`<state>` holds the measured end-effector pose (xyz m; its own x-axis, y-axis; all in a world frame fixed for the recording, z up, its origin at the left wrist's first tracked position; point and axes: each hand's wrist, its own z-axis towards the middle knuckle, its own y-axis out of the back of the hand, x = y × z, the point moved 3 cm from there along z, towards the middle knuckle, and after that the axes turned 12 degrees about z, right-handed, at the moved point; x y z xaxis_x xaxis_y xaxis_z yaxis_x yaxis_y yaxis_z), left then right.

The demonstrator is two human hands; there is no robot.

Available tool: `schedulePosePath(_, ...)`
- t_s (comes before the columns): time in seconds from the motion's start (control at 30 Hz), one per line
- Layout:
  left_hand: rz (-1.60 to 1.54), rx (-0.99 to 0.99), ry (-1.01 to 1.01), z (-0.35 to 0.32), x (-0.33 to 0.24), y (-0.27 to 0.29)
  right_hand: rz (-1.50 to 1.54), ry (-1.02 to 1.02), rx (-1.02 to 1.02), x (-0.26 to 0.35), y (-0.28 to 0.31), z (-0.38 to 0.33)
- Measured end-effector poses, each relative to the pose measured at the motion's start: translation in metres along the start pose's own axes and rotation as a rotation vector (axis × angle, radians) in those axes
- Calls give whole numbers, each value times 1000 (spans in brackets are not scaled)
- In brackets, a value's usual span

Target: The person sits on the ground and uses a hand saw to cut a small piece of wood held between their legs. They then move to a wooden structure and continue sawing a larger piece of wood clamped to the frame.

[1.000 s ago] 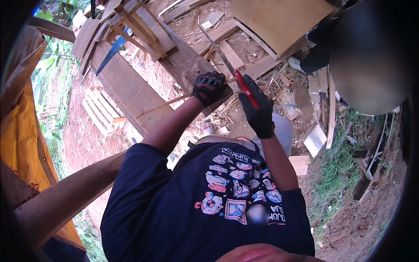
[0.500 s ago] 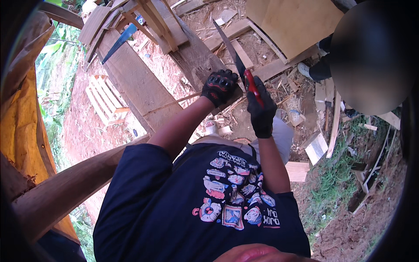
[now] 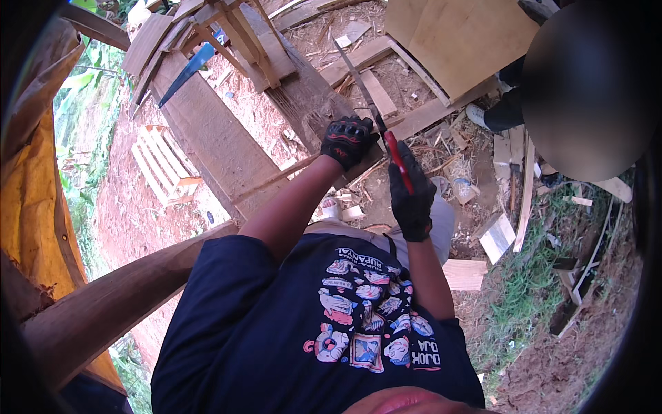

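My right hand (image 3: 412, 199), in a black glove, is closed around the red handle of a handsaw (image 3: 395, 153). The saw's dark blade points away from me and a little to the left, passing close beside my left hand and the end of a weathered wooden board (image 3: 312, 96). Curled over that board's near end is my left hand (image 3: 350, 140), gloved in black with red trim and hard knuckle guards. It presses down on the wood; its fingertips are partly hidden. I cannot tell how deep the blade sits in the wood.
Another wide plank (image 3: 214, 131) runs alongside on the left, with a blue saw blade (image 3: 186, 74) on it. A slatted wooden crate (image 3: 164, 165) sits on the ground beyond. A plywood sheet (image 3: 458, 41) lies far right, near another person's foot (image 3: 478, 117). Offcuts and shavings litter the ground.
My right hand has drawn back toward my body, pulling the saw with it along the board's end. My left hand stays on the board.
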<state>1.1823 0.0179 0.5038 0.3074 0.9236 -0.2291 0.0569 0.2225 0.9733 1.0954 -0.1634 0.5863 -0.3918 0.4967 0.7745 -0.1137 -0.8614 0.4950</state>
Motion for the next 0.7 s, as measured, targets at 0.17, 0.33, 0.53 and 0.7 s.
schedulePosePath(0.17,14,-11,-49,2,1,0,51,-248,98,29,38,-29)
schedulePosePath(0.33,61,-31,-73,3,2,-10,61,-232,90,35,70,-50)
schedulePosePath(0.53,75,77,-21,8,-6,3,-164,5,138,61,106,-83)
schedulePosePath(0.7,71,84,-31,5,-6,5,-274,28,164,95,125,-101)
